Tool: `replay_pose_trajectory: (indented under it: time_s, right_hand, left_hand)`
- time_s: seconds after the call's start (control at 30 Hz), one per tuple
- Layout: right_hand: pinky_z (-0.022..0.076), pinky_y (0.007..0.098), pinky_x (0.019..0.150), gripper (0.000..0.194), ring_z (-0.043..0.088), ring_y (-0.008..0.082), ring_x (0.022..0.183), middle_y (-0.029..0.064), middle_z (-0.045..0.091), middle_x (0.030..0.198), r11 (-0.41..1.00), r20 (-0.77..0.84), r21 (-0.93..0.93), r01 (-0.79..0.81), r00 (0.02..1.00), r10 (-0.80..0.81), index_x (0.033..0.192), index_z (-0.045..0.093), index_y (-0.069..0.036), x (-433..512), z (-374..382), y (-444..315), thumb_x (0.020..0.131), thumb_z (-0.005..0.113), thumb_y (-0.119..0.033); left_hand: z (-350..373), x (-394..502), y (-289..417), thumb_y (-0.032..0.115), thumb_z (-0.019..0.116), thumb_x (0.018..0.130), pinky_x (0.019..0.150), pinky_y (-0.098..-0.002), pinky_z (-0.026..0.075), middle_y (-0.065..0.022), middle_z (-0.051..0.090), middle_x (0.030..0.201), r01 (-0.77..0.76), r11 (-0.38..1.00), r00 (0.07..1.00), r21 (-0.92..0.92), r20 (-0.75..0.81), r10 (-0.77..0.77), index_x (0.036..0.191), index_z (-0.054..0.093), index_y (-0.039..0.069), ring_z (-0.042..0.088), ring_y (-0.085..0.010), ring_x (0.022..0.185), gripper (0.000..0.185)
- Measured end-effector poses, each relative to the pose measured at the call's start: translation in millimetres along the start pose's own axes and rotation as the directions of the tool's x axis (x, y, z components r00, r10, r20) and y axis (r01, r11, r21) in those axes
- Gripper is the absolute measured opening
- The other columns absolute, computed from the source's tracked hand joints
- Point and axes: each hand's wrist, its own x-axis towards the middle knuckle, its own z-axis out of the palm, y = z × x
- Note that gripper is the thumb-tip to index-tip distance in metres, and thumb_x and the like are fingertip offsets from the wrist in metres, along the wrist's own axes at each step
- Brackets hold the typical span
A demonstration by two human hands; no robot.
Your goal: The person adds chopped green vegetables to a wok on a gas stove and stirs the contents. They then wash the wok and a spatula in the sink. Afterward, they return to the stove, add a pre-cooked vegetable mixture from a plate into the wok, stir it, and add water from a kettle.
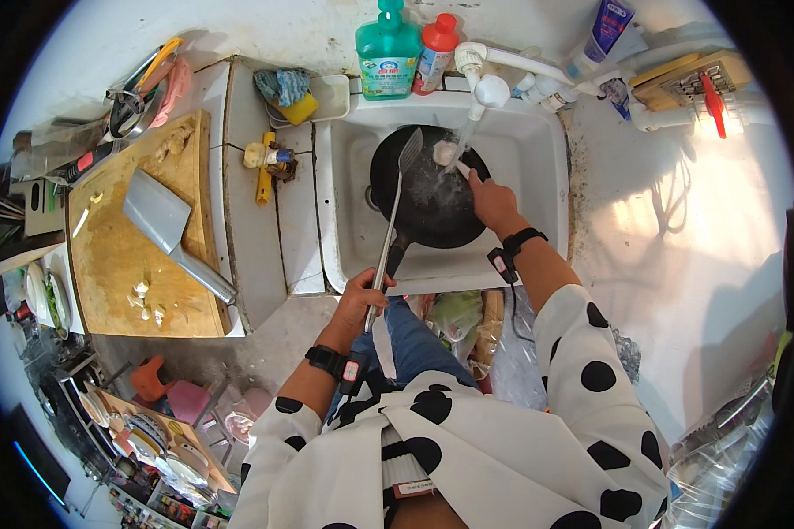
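A black wok (430,221) sits tilted in the white sink basin (536,152). My left hand (360,297) grips the metal shaft of a slotted turner (410,152), whose blade lies over the wok's left side. The wok's handle (396,254) runs down to the same hand; whether the fingers also close on it is hard to tell. In my right hand (495,202) is the light handle of a dish brush, its pale round head (444,153) inside the wok. Water streams from the white tap (491,91) beside the brush head and splashes in the wok.
Behind the sink stand a green pump bottle (389,56) and a red-capped bottle (437,53). On the left, a cleaver (159,208) lies across a wooden cutting board (99,264) with garlic pieces. A yellow sponge (299,110) rests on a dish. Bagged goods (460,317) are below the sink.
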Motion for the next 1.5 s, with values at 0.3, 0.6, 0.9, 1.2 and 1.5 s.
replay_pose_trajectory:
  time_s: [0.3,0.6,0.9,1.2,1.5]
  right_hand:
    - [0.0476,0.0500,0.073,0.035,0.063,0.0396,0.082,0.0204,0.065,0.091,0.851,0.219,0.505,0.141,0.933,-0.285,0.113,0.052,-0.006,-68.8,-26.3,-16.5,0.081,0.052,-0.019]
    - [0.0487,0.0505,0.070,0.033,0.064,0.0385,0.081,0.0201,0.066,0.091,0.925,0.211,0.332,-0.184,0.970,0.117,0.114,0.049,-0.003,-42.1,-3.2,-17.9,0.084,0.045,-0.016]
    - [0.0455,0.0511,0.076,0.032,0.060,0.0417,0.087,0.0270,0.062,0.089,0.760,0.117,0.644,-0.091,0.993,0.020,0.108,0.049,0.000,-18.1,-21.2,-66.2,0.083,0.046,-0.019]
    - [0.0462,0.0479,0.081,0.035,0.060,0.0385,0.093,0.0253,0.062,0.098,0.640,0.158,0.765,0.065,0.946,-0.284,0.108,0.055,0.003,-66.6,-28.9,-37.6,0.080,0.052,-0.018]
    - [0.0469,0.0485,0.078,0.029,0.061,0.0386,0.091,0.0208,0.064,0.095,0.744,0.291,0.653,-0.142,0.954,-0.073,0.104,0.054,-0.001,-110.8,-23.7,-36.2,0.081,0.048,-0.018]
  left_hand:
    - [17.3,-21.7,10.6,0.001,0.059,0.058,0.041,-0.0215,0.037,-0.0135,0.061,0.091,0.035,0.983,0.999,-0.182,0.036,-0.029,0.081,0.052,0.005,0.046,-0.0092,0.045,0.025]
    - [33.8,-41.3,31.8,0.001,0.058,0.059,0.039,-0.0224,0.037,-0.0145,0.059,0.087,0.084,0.971,0.993,-0.222,-0.058,-0.099,0.080,0.050,0.006,0.045,-0.0104,0.043,0.024]
    - [50.1,-39.7,42.3,0.001,0.057,0.060,0.038,-0.0220,0.036,-0.0133,0.059,0.082,0.100,0.977,0.990,-0.190,-0.080,-0.117,0.082,0.050,0.006,0.046,-0.0105,0.045,0.024]
    - [65.9,-44.3,82.0,0.004,0.059,0.059,0.038,-0.0227,0.040,-0.0130,0.058,0.077,0.053,0.995,0.994,0.085,-0.099,-0.044,0.083,0.050,0.005,0.049,-0.0118,0.046,0.026]
    - [88.4,-81.8,124.0,0.007,0.060,0.056,0.049,-0.0225,0.038,-0.0058,0.055,0.068,0.043,0.884,0.985,0.465,-0.166,0.040,0.079,0.056,0.001,0.049,-0.0126,0.054,0.024]
